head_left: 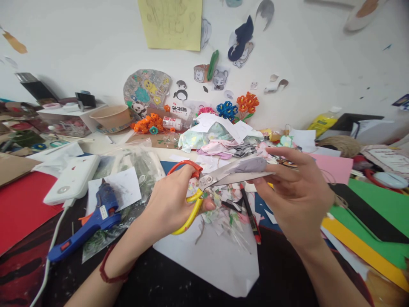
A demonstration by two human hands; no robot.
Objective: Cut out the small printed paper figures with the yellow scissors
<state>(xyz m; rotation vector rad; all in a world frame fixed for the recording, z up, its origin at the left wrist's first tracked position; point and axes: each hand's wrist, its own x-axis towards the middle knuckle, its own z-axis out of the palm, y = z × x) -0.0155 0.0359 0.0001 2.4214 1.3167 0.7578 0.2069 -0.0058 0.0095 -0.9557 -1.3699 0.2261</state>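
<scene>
Head view: we judge cutting in hand, left fingers [209,205] curled through the scissors [209,181], right fingers [289,155] nearly closed, seemingly gripping the grey paper [251,165] between the scissors' blades, where the next snip calls for steadiness.

Scissors [207,181] in left hand [171,200], grey paper piece [251,165] at right hand's [298,198] fingertips, clippings [225,205] below.

My view loses part of the scissors [209,181] behind the left hand [172,198], the tiny scraps [228,198] look indistinct, and the top edge crops the yellow sheet [172,23].
</scene>
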